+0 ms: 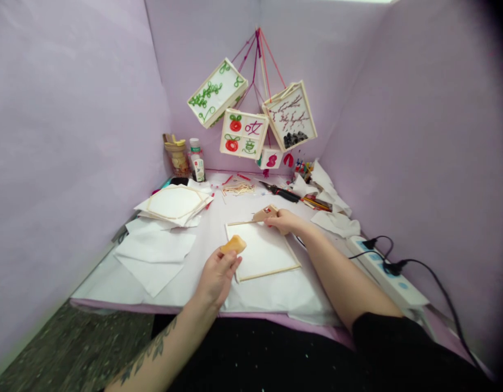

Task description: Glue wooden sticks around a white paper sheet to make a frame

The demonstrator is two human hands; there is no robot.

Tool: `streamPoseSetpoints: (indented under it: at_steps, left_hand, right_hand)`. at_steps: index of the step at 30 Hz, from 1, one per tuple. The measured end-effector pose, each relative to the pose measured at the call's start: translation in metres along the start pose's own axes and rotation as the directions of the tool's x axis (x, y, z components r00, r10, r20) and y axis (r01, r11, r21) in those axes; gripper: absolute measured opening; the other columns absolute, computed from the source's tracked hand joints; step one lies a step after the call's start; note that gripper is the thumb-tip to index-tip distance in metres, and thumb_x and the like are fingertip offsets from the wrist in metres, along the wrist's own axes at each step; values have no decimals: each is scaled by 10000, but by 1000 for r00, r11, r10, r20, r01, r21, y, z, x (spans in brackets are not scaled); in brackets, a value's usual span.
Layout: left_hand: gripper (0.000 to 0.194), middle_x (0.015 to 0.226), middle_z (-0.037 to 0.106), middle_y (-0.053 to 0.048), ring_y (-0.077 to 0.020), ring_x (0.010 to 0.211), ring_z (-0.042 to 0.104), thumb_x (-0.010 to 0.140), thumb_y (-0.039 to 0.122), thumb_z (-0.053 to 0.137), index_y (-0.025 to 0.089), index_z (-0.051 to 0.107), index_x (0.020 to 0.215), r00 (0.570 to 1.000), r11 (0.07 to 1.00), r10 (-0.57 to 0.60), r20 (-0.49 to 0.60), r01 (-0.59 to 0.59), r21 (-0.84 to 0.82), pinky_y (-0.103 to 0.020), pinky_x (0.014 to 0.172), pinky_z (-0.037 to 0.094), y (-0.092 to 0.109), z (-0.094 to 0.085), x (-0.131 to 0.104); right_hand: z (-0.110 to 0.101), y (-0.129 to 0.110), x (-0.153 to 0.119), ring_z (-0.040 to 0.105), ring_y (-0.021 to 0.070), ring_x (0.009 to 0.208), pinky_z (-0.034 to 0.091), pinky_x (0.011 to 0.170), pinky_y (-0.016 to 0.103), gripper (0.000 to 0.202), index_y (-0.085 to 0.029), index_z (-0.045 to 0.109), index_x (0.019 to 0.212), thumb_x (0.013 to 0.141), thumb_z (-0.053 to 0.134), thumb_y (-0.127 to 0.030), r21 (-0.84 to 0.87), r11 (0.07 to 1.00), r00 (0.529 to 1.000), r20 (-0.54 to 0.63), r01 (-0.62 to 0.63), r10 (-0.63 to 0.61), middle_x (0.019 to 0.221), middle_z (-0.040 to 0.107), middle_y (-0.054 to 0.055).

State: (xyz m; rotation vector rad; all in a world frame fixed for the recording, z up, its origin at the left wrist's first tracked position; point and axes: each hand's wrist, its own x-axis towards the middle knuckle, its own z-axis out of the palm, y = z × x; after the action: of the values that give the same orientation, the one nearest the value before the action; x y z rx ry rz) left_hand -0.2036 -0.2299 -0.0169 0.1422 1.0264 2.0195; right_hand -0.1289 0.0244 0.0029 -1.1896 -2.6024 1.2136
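Note:
My left hand pinches a small yellow-orange piece with an uneven edge; its kind is unclear. The piece is above the left side of a white sheet edged with thin wooden sticks. My right hand is closed around a tan glue gun at the sheet's far edge. A black cord trails from under the right wrist toward the power strip. My right fingers partly hide the glue gun, and its tip is hard to make out.
Stacked white sheets lie left. Pliers, loose sticks and jars stand or lie toward the back. Decorated panels hang from strings above. A power strip with plugs runs along the right edge; purple walls enclose the table.

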Motion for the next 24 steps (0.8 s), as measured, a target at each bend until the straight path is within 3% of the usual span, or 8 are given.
streamPoseSetpoints:
  at_steps: [15,24]
  left_hand:
    - [295,777,655,-20,-149,885,599,555,251,852,151,618,705,1000,1000,3,1,-3,-2,-339,942,438,0,1,0]
    - [288,747,648,-20,-164,893,605,574,258,846,151,633,736,1000,1000,8,6,-8,-16,-357,950,436,-2,-2,2]
  right_hand:
    - [0,-6,-6,592,142,682,403,519,191,256,-132,682,908,725,648,-308,2,1000,1000,19,17,-17,845,686,55]
    - [2,-8,-4,560,130,610,372,492,195,237,-136,679,806,734,644,-359,-54,998,999,24,33,-32,722,654,37]
